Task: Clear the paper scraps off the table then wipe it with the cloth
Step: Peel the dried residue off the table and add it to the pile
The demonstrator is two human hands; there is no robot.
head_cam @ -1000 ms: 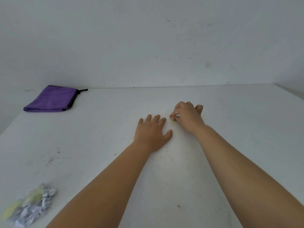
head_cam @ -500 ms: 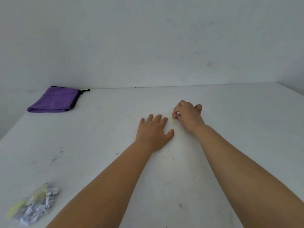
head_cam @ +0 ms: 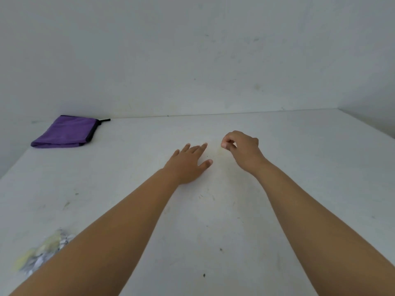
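White worktop (head_cam: 277, 210) bearing: folded purple cloth (head_cam: 64, 133) lying far left by wall; paper scraps (head_cam: 42, 253) piled near left; left hand (head_cam: 188, 165) resting flat mid-surface.

The left hand (head_cam: 188, 165) lay flat on the worktop (head_cam: 299, 167), just left of the right hand (head_cam: 241, 149). The cloth (head_cam: 66, 132) sat far left and behind them by the wall; paper scraps (head_cam: 42, 253) lay well nearer, far left.
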